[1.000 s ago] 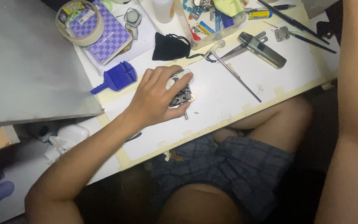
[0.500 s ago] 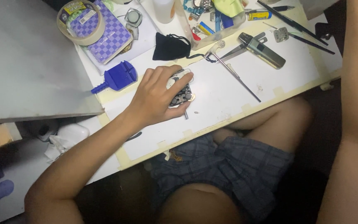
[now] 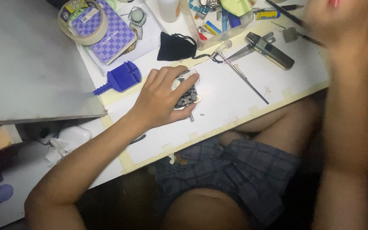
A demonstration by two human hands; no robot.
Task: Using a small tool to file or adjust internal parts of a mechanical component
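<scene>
Resting under the left hand (image 3: 163, 99) is a small silvery metal piece with dark studs (image 3: 185, 96), lying on the white sheet (image 3: 231, 100) taped to the bench; the fingers curl loosely over it, pressing it down rather than gripping. Just left of the hand sits a blue plastic tool (image 3: 120, 79). Beyond the fingertips lies a black pouch (image 3: 175, 46), and to its right a thin metal rod (image 3: 243, 79) and a grey pen-like tool (image 3: 270, 50). Farther left are a roll of tape (image 3: 84, 26) on a purple checkered box (image 3: 111, 36). The right hand (image 3: 339, 19), blurred, is raised at the far right; whether it is open cannot be told.
</scene>
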